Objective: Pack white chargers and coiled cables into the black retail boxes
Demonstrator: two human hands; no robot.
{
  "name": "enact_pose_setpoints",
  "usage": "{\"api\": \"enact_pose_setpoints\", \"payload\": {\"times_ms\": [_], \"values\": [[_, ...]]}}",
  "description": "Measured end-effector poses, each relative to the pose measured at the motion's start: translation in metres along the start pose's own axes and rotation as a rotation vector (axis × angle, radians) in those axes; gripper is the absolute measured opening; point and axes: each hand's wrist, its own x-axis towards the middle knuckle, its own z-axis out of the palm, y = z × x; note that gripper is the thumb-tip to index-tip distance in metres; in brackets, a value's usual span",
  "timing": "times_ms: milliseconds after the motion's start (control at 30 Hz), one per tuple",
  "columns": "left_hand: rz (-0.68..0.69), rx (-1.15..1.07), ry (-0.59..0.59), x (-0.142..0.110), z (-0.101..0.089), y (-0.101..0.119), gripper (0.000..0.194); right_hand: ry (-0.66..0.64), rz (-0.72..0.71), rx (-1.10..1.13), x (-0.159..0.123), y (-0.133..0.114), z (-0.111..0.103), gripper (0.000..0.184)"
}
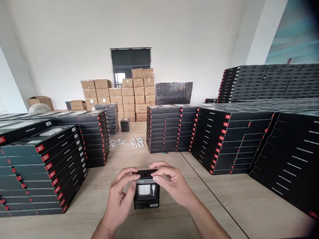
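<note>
A person's left hand (121,197) and right hand (173,184) meet at the top of a small black retail box (146,203) standing upright on a wood-grain table (129,161). Each hand pinches a top corner between thumb and curved fingers, a hold that seems meant to steady the box and press its top flat. Just below the fingertips, the front window, left uncovered, shows a white charger block (144,189) and a cable plug (154,189). Beyond the grip lie coiled white cables (140,142), probably kept within reach. To the left and right of the grip rise neat stacks of flat black boxes (169,132), which leave the working space free between them. Farthest beyond the hands, brown cardboard cartons (128,99) are piled against the wall, partly covering a dark-framed window (131,58).
</note>
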Motion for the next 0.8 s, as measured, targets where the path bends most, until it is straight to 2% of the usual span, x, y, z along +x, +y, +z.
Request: {"api": "enact_pose_setpoints", "payload": {"times_ms": [67,133,200,333,367,467,533,600,633,733,800], "values": [[0.0,0.02,-0.012,-0.001,-0.001,-0.002,0.023,-0.062,0.038,0.082,-0.001,0.005,-0.004,0.012],[0.002,0.048,-0.016,-0.003,0.0,-0.006,0.025,-0.064,0.081,0.149,-0.001,0.009,-0.003,0.018],[-0.011,0.106,-0.007,-0.005,0.005,-0.009,0.035,0.03,0.104,0.151,0.0,0.013,0.002,0.021],[-0.088,0.286,0.021,-0.015,0.027,-0.01,0.094,0.324,0.153,0.136,0.003,0.02,0.016,0.03],[-0.091,0.334,0.019,-0.018,0.033,-0.008,0.102,0.366,0.189,0.159,0.004,0.023,0.019,0.033],[-0.023,0.48,-0.017,-0.019,0.045,0.002,0.103,0.396,0.285,0.27,0.003,0.037,0.02,0.044],[0.029,0.565,-0.035,-0.011,0.039,0.012,0.103,0.401,0.312,0.324,0.004,0.052,0.017,0.053],[0.078,0.652,-0.009,0.003,0.018,0.028,0.1,0.363,0.346,0.252,0.006,0.069,0.012,0.056],[0.105,0.703,0.02,0.013,0.0,0.038,0.098,0.32,0.367,0.184,0.006,0.077,0.011,0.055],[0.168,0.87,0.089,0.052,-0.075,0.075,0.085,0.182,0.382,-0.022,0.003,0.092,0.01,0.045],[0.12,0.976,0.082,0.086,-0.133,0.098,0.08,0.133,0.338,-0.135,0.0,0.094,0.012,0.04]]}}
